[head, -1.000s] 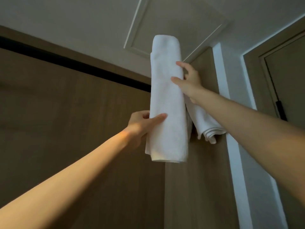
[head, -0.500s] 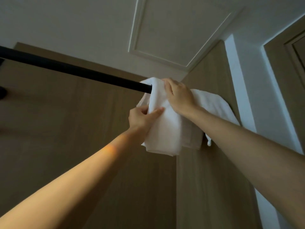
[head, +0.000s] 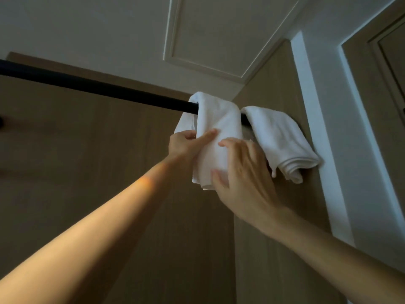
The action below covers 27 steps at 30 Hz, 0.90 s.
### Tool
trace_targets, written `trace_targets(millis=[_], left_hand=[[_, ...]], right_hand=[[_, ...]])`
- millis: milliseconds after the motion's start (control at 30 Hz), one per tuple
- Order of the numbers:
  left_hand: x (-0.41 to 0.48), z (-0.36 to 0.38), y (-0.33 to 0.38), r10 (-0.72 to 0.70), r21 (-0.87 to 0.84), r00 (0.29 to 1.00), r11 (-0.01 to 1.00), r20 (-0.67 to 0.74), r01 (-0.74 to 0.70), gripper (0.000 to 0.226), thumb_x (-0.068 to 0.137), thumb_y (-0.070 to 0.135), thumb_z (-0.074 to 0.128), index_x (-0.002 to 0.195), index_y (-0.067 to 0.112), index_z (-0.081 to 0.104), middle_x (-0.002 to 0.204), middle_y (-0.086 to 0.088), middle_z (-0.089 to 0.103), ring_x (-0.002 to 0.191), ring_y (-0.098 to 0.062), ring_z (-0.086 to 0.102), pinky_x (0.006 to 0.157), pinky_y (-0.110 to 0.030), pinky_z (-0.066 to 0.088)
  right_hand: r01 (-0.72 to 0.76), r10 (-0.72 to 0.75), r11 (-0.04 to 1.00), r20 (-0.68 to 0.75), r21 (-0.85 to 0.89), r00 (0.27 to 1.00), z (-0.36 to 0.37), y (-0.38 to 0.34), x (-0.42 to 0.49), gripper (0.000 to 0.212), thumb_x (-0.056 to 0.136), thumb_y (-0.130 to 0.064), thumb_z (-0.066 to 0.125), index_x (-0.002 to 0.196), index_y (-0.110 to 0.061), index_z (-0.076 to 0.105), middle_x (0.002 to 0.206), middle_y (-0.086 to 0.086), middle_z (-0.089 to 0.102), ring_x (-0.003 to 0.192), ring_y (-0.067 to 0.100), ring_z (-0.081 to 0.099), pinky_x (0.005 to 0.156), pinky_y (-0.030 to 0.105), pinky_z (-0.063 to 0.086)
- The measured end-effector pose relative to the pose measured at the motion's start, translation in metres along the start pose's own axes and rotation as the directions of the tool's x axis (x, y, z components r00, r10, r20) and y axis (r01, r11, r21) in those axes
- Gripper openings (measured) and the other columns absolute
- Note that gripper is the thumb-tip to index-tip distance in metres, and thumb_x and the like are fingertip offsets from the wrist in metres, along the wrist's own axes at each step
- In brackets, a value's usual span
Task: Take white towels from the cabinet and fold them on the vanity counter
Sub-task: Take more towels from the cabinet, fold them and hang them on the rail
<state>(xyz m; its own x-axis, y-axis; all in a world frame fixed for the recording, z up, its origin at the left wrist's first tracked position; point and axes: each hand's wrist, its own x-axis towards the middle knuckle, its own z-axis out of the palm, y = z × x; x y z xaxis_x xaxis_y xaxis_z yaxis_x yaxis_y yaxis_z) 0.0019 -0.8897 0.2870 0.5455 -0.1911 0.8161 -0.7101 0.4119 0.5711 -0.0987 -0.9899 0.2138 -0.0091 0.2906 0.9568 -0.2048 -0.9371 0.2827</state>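
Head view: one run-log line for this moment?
left hand: pinches white towel draped over black rod | right hand: rests on same towel | second towel: hangs beside it on rod, untouched

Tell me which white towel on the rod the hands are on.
The left towel: the left hand pinches it, the right hand rests on it. The right towel hangs untouched farther right.

Bare arms, mine
My left hand and right hand are bare, and so are both forearms behind them.
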Motion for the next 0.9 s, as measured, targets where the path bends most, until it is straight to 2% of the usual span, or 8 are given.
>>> trace_targets(millis=[133,333,433,500,600,700,800,900], left_hand=[[-0.004,-0.005,0.017,-0.030,-0.008,0.995,0.999,0.096,0.031,0.040,0.076,0.045,0.077,0.090,0.008,0.073,0.088,-0.001,0.073,0.079,-0.011,0.071,0.062,-0.021,0.057],[-0.005,-0.023,0.026,-0.085,-0.082,0.951,0.990,0.299,0.114,0.049,0.095,0.055,0.044,0.114,0.017,0.068,0.111,0.001,0.071,0.102,-0.014,0.067,0.080,-0.028,0.054],[-0.008,-0.031,0.017,0.130,0.060,0.991,0.989,0.041,-0.132,0.017,0.094,0.033,0.058,0.092,0.022,0.070,0.092,0.007,0.072,0.093,-0.013,0.066,0.083,-0.029,0.055],[-0.005,-0.034,0.011,0.315,0.312,0.932,0.917,-0.180,-0.250,0.011,0.087,0.032,0.065,0.092,0.022,0.064,0.090,0.011,0.065,0.093,-0.012,0.062,0.090,-0.036,0.052],[0.013,-0.028,0.006,0.234,0.436,0.952,0.891,-0.196,-0.129,0.066,0.071,0.052,0.076,0.119,0.014,0.051,0.118,0.001,0.054,0.116,-0.022,0.052,0.101,-0.046,0.044],[0.027,-0.011,0.002,-0.009,0.339,1.000,0.941,-0.016,0.014,0.111,0.049,0.069,0.081,0.136,0.014,0.039,0.132,-0.003,0.052,0.119,-0.022,0.053,0.100,-0.044,0.046],[0.030,0.004,-0.011,-0.013,0.305,1.000,0.952,0.016,0.008,0.097,0.066,0.042,0.085,0.142,0.014,0.031,0.131,0.000,0.049,0.118,-0.021,0.051,0.095,-0.034,0.044],[0.025,0.012,-0.024,0.064,0.383,0.998,0.922,0.011,-0.063,0.054,0.081,0.028,0.074,0.124,0.010,0.047,0.112,-0.002,0.056,0.106,-0.021,0.057,0.082,-0.033,0.046]], right_hand=[[0.075,-0.055,0.990,0.163,-0.118,0.985,0.005,0.003,-0.014,0.078,0.075,-0.063,0.059,0.129,-0.011,0.037,0.139,0.014,0.042,0.127,0.033,0.040,0.108,0.049,0.036],[0.155,-0.139,0.975,0.108,-0.156,0.984,-0.011,0.018,0.004,0.073,0.066,-0.018,0.086,0.120,-0.013,0.039,0.124,0.015,0.055,0.105,0.033,0.057,0.081,0.042,0.053],[0.184,-0.187,0.979,-0.022,-0.093,0.982,-0.027,0.027,0.020,0.067,0.071,-0.004,0.079,0.123,-0.014,0.038,0.115,0.016,0.058,0.095,0.033,0.061,0.073,0.040,0.053],[0.195,-0.205,0.972,-0.066,-0.129,0.977,-0.033,0.034,0.033,0.055,0.082,-0.005,0.063,0.126,-0.015,0.032,0.117,0.019,0.057,0.097,0.037,0.059,0.086,0.049,0.050],[0.180,-0.193,0.948,-0.022,-0.262,0.981,-0.037,0.043,0.053,0.038,0.089,-0.022,0.034,0.126,-0.015,0.029,0.121,0.019,0.055,0.101,0.040,0.057,0.099,0.055,0.040],[0.152,-0.151,0.946,0.026,-0.286,0.988,-0.039,0.043,0.065,0.041,0.087,-0.020,0.041,0.127,-0.016,0.034,0.122,0.014,0.054,0.103,0.036,0.052,0.089,0.048,0.041],[0.141,-0.126,0.958,0.073,-0.250,0.989,-0.041,0.045,0.075,0.055,0.083,-0.007,0.060,0.132,-0.016,0.038,0.125,0.012,0.052,0.104,0.032,0.048,0.083,0.039,0.038],[0.216,-0.167,0.941,0.199,-0.262,0.966,-0.047,0.056,0.086,0.060,0.086,-0.004,0.057,0.141,-0.015,0.034,0.125,0.011,0.050,0.104,0.030,0.045,0.082,0.030,0.028]])
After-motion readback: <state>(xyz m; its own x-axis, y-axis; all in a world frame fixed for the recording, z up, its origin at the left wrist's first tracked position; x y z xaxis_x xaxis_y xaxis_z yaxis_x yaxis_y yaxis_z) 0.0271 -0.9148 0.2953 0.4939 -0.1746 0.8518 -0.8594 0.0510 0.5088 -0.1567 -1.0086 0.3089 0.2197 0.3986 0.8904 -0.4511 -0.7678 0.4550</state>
